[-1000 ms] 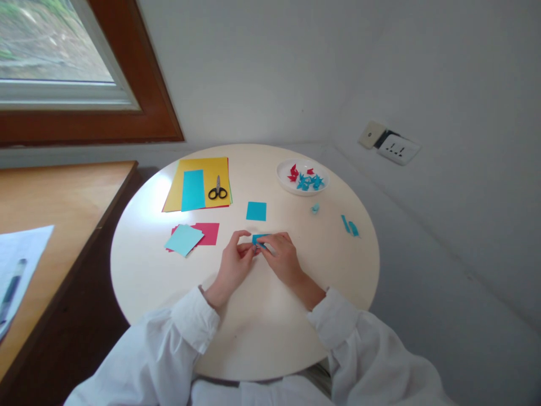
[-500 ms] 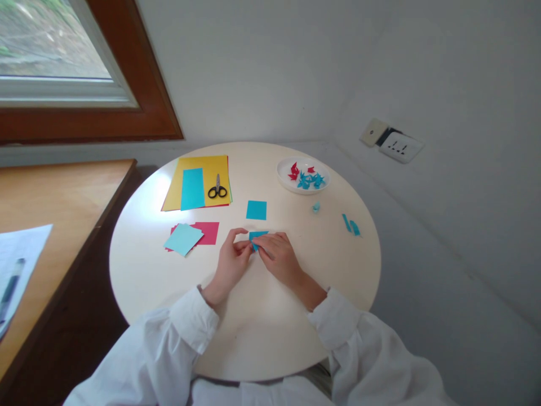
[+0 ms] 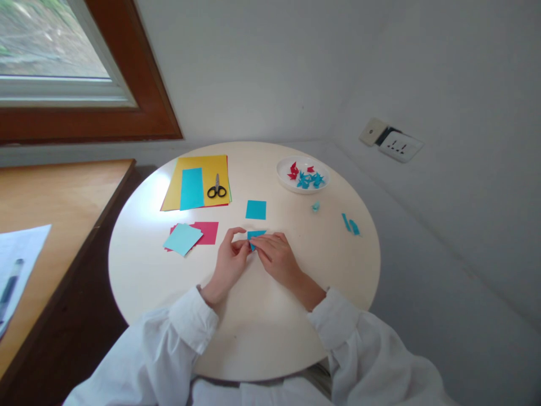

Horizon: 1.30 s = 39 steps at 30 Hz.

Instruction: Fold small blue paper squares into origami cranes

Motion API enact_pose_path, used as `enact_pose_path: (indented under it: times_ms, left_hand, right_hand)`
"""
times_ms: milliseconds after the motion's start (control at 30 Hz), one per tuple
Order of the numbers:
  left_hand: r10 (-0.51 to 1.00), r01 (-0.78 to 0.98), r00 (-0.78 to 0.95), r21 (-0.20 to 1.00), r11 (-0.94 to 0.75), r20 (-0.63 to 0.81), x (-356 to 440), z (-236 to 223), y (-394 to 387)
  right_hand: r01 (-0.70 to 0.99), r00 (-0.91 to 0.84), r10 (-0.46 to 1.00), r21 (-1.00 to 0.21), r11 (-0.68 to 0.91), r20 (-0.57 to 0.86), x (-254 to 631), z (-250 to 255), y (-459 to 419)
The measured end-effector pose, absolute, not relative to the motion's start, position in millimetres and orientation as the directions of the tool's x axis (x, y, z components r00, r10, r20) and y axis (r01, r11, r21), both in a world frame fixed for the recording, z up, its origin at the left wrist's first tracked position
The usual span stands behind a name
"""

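Observation:
Near the middle of the round table, a small blue sheet of origami paper (image 3: 256,233) lies between my hands, partly hidden by my fingers and seemingly folded. My left hand (image 3: 231,254) pinches its left corner between thumb and fingers, with the index finger curled above. From the right, my right hand (image 3: 276,255) presses its fingertips on the same sheet, close to the left thumb. Just beyond them a flat blue square (image 3: 256,210) rests on the table. To the left lie a pale blue square (image 3: 183,239) and pink squares (image 3: 208,233).
Yellow sheets (image 3: 173,189) at the back left carry a blue strip (image 3: 192,188) and black-handled scissors (image 3: 217,190). A white dish (image 3: 284,179) holds red and blue folded pieces. A pale folded piece (image 3: 315,207) and blue scraps (image 3: 350,224) lie right on the white table (image 3: 262,338).
Both hands stay at the blue paper with only slight finger movement. The right fingers have shifted a little along it; everything else lies as before.

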<state>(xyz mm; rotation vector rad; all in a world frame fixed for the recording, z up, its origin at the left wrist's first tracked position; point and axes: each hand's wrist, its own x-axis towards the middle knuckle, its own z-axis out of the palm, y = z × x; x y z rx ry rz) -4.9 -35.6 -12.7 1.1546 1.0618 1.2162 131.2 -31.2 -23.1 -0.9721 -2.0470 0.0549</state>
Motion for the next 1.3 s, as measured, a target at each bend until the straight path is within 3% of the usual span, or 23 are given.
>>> enact_pose_path:
  times_ms: [233, 367, 533, 767, 1300]
  left_hand:
    - [0.998, -0.059, 0.057, 0.998, 0.001, 0.003, -6.8, -11.6, -33.7]
    - [0.998, -0.015, 0.053, 0.999, -0.034, 0.035, -7.5, -11.4, -33.8]
    - [0.987, 0.105, 0.086, 0.984, -0.142, 0.134, -9.9, -16.1, -35.1]
    - [0.973, 0.243, 0.104, 0.943, -0.228, 0.208, -11.1, -17.3, -36.6]
    - [0.951, 0.369, 0.118, 0.877, -0.308, 0.285, -11.6, -16.3, -38.5]
  right_hand:
    - [0.609, -0.327, 0.671, -0.395, 0.688, 0.665, 130.9, -19.9, -33.8]
    - [0.623, -0.232, 0.674, -0.425, 0.656, 0.701, 131.3, -16.8, -33.9]
    - [0.589, -0.05, 0.746, -0.583, 0.559, 0.665, 132.9, -18.1, -30.9]
    - [0.438, -0.032, 0.861, -0.767, 0.468, 0.507, 133.3, -29.9, -27.8]
    - [0.401, -0.054, 0.91, -0.826, 0.397, 0.411, 132.8, -27.4, -28.2]
